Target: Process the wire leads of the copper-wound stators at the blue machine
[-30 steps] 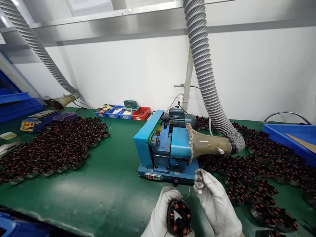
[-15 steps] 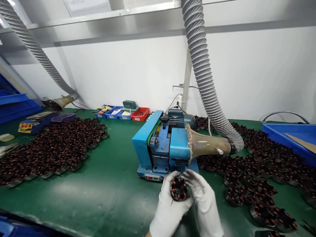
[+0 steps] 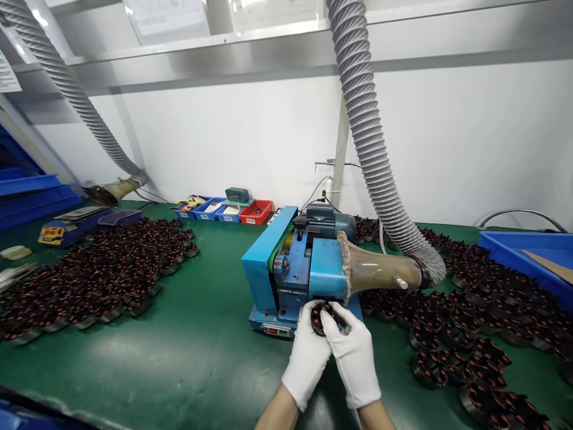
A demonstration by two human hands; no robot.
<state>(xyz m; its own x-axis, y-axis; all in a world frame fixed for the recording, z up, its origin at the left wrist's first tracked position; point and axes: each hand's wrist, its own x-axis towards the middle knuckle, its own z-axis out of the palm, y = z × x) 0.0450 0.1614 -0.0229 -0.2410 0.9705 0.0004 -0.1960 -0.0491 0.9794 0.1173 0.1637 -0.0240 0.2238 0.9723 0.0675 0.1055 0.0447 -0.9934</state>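
Both my hands wear white gloves and meet at the front of a blue belt-driven machine (image 3: 290, 269). Between them is a motor stator (image 3: 317, 319), a dark ring with copper windings inside. My left hand (image 3: 308, 352) is closed around its left side. My right hand (image 3: 351, 346) grips it from the right, the thumb lying across the ring's front. The stator is right below the machine's blue hood (image 3: 329, 269); whether it touches a part under the hood is hidden. A tan funnel (image 3: 380, 267) is joined to the hood's right side.
Many stators (image 3: 102, 275) cover the left of the green table (image 3: 192, 358), and more stators (image 3: 474, 316) lie on the right. A grey ribbed hose (image 3: 371, 131) drops to the funnel. Small blue bins and a red bin (image 3: 256, 212) stand behind; a blue tray (image 3: 528, 251) sits far right.
My hands have carried the stator up and forward to the machine's front, tilting it. My right hand, loosely beside the ring before, has closed on it. The camera view has shifted slightly.
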